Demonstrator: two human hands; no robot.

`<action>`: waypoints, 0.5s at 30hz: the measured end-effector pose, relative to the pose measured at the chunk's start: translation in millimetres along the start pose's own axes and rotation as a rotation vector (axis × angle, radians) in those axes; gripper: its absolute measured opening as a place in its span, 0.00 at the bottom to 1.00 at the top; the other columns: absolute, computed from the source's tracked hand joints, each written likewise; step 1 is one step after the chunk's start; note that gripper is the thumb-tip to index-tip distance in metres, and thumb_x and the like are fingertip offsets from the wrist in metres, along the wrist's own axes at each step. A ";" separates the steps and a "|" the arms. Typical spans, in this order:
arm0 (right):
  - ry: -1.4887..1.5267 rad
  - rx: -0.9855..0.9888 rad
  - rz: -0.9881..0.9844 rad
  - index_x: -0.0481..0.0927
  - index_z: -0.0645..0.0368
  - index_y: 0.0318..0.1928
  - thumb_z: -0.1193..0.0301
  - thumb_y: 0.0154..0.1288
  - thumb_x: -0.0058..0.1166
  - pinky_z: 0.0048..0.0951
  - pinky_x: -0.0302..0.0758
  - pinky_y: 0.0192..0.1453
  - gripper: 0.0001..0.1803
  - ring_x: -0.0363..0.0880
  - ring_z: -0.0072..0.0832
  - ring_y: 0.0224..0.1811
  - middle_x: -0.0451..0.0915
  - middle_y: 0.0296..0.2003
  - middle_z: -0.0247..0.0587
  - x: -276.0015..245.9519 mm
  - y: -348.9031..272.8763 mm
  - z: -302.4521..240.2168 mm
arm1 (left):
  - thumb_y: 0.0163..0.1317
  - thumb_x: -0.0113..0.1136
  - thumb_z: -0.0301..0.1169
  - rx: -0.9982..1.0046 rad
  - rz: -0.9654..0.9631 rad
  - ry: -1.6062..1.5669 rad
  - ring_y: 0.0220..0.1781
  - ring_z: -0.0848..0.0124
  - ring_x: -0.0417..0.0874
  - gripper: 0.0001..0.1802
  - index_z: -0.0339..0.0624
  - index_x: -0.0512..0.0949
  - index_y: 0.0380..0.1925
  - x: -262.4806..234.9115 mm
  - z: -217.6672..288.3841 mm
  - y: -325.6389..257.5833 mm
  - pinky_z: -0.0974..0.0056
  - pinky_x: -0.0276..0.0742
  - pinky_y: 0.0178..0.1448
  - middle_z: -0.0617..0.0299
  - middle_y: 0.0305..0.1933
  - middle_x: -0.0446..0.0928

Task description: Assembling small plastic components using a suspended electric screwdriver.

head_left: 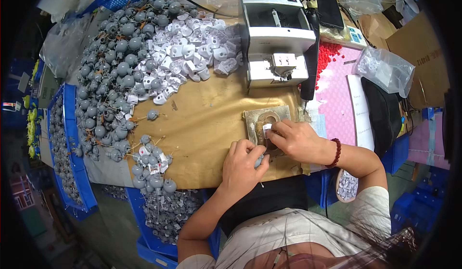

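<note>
My left hand (242,167) is closed around a small grey round part (259,160), most of it hidden by the fingers. A thin wire end pokes out below that hand. With finger and thumb, my right hand (299,140) pinches a small white plastic piece (266,128) over a square metal fixture (251,118). An oval recess shows in the fixture, partly covered by my fingers. Both hands are close together at the table's near edge. Whether the grey part and the white piece are joined, I cannot tell.
Grey round parts with wires (122,69) and white plastic pieces (187,48) lie heaped at left. A white machine (276,38) stands behind the fixture, beside a black electric screwdriver (310,62) hanging tip down. Red bits (327,55) lie further right. Blue bins (72,144) flank the table.
</note>
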State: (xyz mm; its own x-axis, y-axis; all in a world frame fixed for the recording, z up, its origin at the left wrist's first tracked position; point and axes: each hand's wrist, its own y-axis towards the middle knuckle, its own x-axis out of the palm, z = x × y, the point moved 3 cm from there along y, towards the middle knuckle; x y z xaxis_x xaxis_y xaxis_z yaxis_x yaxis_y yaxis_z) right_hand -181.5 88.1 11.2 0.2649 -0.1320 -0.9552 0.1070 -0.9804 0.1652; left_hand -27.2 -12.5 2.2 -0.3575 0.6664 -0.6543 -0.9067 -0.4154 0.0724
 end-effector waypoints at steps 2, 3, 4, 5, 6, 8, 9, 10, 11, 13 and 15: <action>-0.030 -0.005 -0.010 0.80 0.62 0.38 0.71 0.51 0.58 0.30 0.79 0.30 0.13 0.79 0.35 0.37 0.75 0.35 0.41 0.5 -2.2 -1.1 | 0.57 0.69 0.30 0.018 0.010 -0.002 0.45 0.55 0.76 0.09 0.42 0.83 0.37 2.6 1.2 0.8 0.54 0.76 0.47 0.56 0.41 0.74; -0.051 -0.004 -0.031 0.80 0.63 0.39 0.71 0.51 0.57 0.30 0.79 0.30 0.14 0.79 0.35 0.37 0.75 0.35 0.42 2.0 -1.2 -3.4 | 0.56 0.69 0.29 0.024 0.010 0.014 0.46 0.55 0.76 0.09 0.42 0.83 0.37 1.8 -0.6 0.8 0.54 0.76 0.47 0.56 0.41 0.74; -0.071 -0.002 -0.052 0.80 0.64 0.40 0.71 0.51 0.57 0.30 0.79 0.30 0.15 0.79 0.35 0.38 0.74 0.35 0.42 3.2 -0.1 -5.9 | 0.55 0.70 0.29 0.030 0.011 0.031 0.46 0.55 0.76 0.10 0.42 0.83 0.37 0.9 -2.2 0.7 0.54 0.76 0.47 0.56 0.41 0.74; -0.091 -0.001 -0.073 0.80 0.65 0.40 0.71 0.51 0.57 0.30 0.79 0.30 0.15 0.78 0.35 0.38 0.74 0.34 0.42 4.1 0.6 -8.5 | 0.55 0.70 0.29 0.036 0.011 0.047 0.46 0.55 0.76 0.10 0.42 0.83 0.38 0.2 -3.9 0.6 0.54 0.76 0.47 0.56 0.41 0.74; -0.114 0.003 -0.078 0.80 0.66 0.41 0.71 0.51 0.57 0.30 0.79 0.31 0.16 0.78 0.35 0.38 0.74 0.34 0.42 2.9 0.4 -10.6 | 0.54 0.70 0.29 0.043 0.025 0.104 0.47 0.55 0.75 0.12 0.42 0.83 0.38 0.9 -4.7 0.7 0.54 0.76 0.48 0.57 0.41 0.74; -0.161 0.012 -0.089 0.80 0.68 0.44 0.71 0.52 0.57 0.30 0.80 0.32 0.18 0.78 0.35 0.38 0.74 0.35 0.43 0.2 -0.7 -15.3 | 0.52 0.72 0.29 0.057 0.053 0.219 0.48 0.55 0.75 0.14 0.43 0.82 0.39 4.1 -5.5 1.6 0.54 0.75 0.49 0.57 0.42 0.74; -0.150 0.029 -0.084 0.80 0.68 0.44 0.71 0.53 0.57 0.29 0.80 0.32 0.19 0.78 0.35 0.39 0.74 0.36 0.43 -1.7 -0.6 -16.1 | 0.51 0.72 0.29 0.060 0.069 0.223 0.48 0.55 0.75 0.15 0.43 0.81 0.39 5.5 -4.0 4.3 0.54 0.75 0.50 0.58 0.42 0.74; -0.140 0.047 -0.078 0.80 0.69 0.45 0.71 0.53 0.57 0.29 0.80 0.33 0.19 0.78 0.35 0.39 0.74 0.36 0.44 -3.4 -0.5 -16.8 | 0.50 0.73 0.29 0.063 0.084 0.228 0.49 0.55 0.75 0.16 0.44 0.80 0.39 7.7 -2.0 9.1 0.54 0.74 0.50 0.58 0.43 0.74; -0.129 0.066 -0.073 0.80 0.70 0.46 0.71 0.53 0.57 0.29 0.80 0.33 0.20 0.78 0.35 0.39 0.74 0.37 0.44 -4.7 -0.5 -17.4 | 0.49 0.73 0.30 0.066 0.099 0.233 0.49 0.55 0.75 0.17 0.44 0.79 0.39 9.3 -0.6 13.7 0.54 0.74 0.51 0.58 0.43 0.75; -0.129 0.083 -0.080 0.80 0.70 0.46 0.71 0.54 0.57 0.29 0.81 0.34 0.19 0.78 0.35 0.39 0.74 0.39 0.45 -2.3 -1.1 -17.5 | 0.48 0.74 0.30 0.036 0.142 0.253 0.49 0.55 0.75 0.17 0.45 0.77 0.38 14.3 -3.7 23.8 0.54 0.73 0.50 0.59 0.44 0.75; -0.121 0.096 -0.069 0.80 0.69 0.46 0.72 0.54 0.57 0.29 0.81 0.34 0.18 0.78 0.36 0.40 0.74 0.39 0.45 0.0 -1.8 -17.3 | 0.48 0.74 0.30 0.035 0.177 0.267 0.49 0.56 0.75 0.18 0.46 0.76 0.38 16.7 -4.3 26.7 0.54 0.73 0.50 0.59 0.45 0.75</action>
State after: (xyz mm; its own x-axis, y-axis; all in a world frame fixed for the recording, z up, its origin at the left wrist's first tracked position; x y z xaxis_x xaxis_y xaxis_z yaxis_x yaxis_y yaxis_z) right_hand -165.1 92.4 15.1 0.1422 -0.0744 -0.9870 0.0275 -0.9965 0.0791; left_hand -56.4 -15.1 -10.1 -0.4435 0.3975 -0.8033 -0.8442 -0.4862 0.2256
